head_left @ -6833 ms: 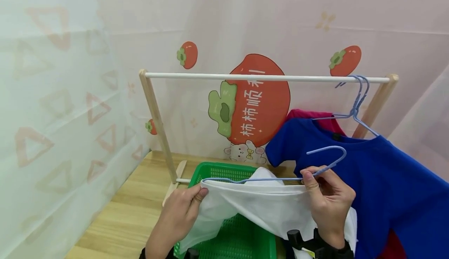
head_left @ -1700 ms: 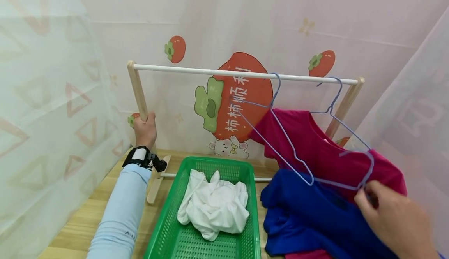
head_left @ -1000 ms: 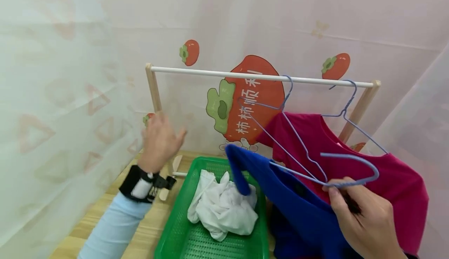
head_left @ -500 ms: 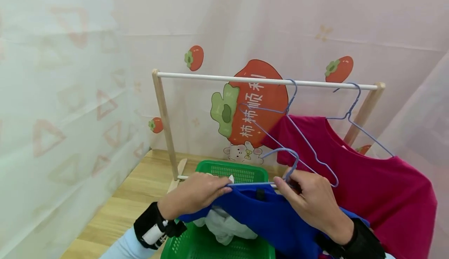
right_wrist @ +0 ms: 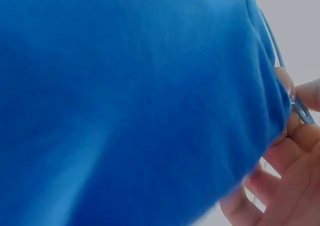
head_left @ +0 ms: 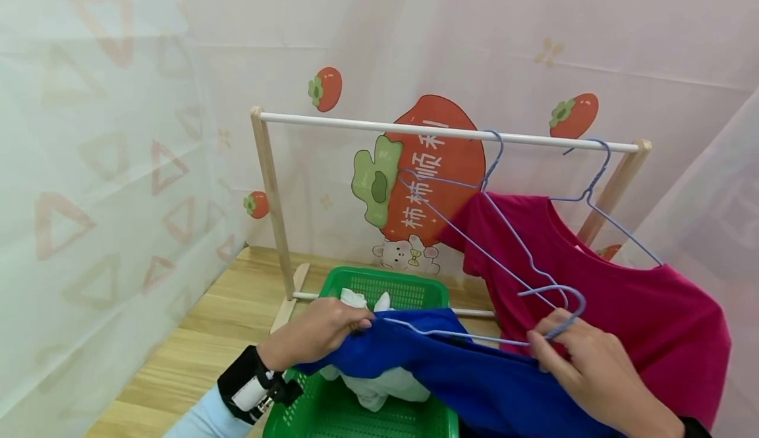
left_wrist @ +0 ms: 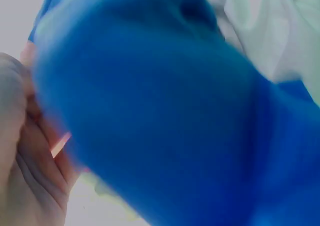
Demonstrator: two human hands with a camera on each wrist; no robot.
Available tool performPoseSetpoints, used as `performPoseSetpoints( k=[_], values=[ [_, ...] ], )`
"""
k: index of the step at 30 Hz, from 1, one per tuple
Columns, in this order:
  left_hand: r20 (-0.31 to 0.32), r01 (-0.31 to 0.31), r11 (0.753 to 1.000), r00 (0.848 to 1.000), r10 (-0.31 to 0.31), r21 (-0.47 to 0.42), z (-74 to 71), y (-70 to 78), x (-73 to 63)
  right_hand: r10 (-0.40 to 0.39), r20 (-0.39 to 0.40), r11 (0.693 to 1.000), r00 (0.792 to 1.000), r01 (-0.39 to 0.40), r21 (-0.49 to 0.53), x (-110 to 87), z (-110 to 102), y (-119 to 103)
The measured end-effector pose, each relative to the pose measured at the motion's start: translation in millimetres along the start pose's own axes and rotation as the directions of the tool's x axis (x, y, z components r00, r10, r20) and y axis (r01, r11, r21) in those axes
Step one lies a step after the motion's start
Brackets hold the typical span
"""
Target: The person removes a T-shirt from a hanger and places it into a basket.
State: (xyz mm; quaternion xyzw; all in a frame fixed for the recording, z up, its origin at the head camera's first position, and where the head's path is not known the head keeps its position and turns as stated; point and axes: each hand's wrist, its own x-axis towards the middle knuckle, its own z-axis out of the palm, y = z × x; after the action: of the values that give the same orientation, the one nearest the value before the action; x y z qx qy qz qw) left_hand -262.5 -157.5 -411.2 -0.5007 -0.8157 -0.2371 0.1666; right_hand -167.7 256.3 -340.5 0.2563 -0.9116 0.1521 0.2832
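A blue T-shirt (head_left: 462, 372) hangs over the green basket on a light-blue wire hanger (head_left: 439, 332). My left hand (head_left: 323, 329) pinches the shirt's shoulder close to the hanger's left end. At the base of the hook, my right hand (head_left: 599, 365) grips the hanger, and the hook stands above its fingers. Blue cloth fills most of both wrist views, with the left palm (left_wrist: 35, 161) at one edge and the right fingers (right_wrist: 287, 153) at the other. The hanger's right arm is hidden by cloth and hand.
A white rod (head_left: 356, 124) on wooden posts carries a bare hanger (head_left: 492, 174) and a pink T-shirt (head_left: 628, 313) on another hanger. Below, a white garment (head_left: 385, 385) lies in the green basket (head_left: 385, 273) on the wooden table (head_left: 196, 332).
The white garment, earlier on a hanger in my hands, lies in the basket. The blue shirt came off the rod. My left hand left the post and took its shoulder; the right moved slightly right.
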Motion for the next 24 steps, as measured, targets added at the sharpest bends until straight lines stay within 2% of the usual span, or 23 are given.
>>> performPoseSetpoints(
  k=[3,6,7,10,13,16,19,24],
  values=[
    [-0.005,0.068,0.992,0.998,-0.069,-0.104,0.5,-4.5,-0.6,0.019,0.001,0.997,1.000,-0.019,0.077,-6.5,-7.5,9.1],
    [0.032,0.116,0.973,0.993,-0.112,-0.198,3.9,-1.1,6.4,0.023,0.013,0.988,1.000,-0.025,0.155,-6.5,-8.6,10.9],
    [0.052,0.108,0.967,0.994,-0.099,-0.230,5.8,1.5,10.0,0.021,0.020,0.983,1.000,-0.024,0.179,-5.6,-7.7,9.7],
    [0.104,0.030,0.956,0.995,0.001,-0.292,12.0,11.7,20.3,0.016,0.036,0.973,0.999,-0.024,0.228,-3.4,-4.2,3.5],
    [0.096,-0.050,0.952,0.992,0.083,-0.303,16.1,18.3,24.4,0.010,0.026,0.977,1.000,-0.015,0.213,-4.2,-3.3,-0.5],
    [0.084,-0.037,0.965,0.995,0.060,-0.258,16.3,20.5,22.1,-0.021,0.011,0.990,1.000,0.019,0.137,-7.6,-4.6,0.1],
    [0.096,0.001,0.967,0.995,0.025,-0.254,14.2,20.0,18.0,-0.027,0.009,0.995,1.000,0.026,0.098,-12.3,-7.0,6.3],
    [0.087,-0.029,0.955,0.995,0.057,-0.296,9.8,16.0,13.2,0.026,0.023,0.972,0.999,-0.030,0.232,-19.8,-13.6,24.6]
  ],
)
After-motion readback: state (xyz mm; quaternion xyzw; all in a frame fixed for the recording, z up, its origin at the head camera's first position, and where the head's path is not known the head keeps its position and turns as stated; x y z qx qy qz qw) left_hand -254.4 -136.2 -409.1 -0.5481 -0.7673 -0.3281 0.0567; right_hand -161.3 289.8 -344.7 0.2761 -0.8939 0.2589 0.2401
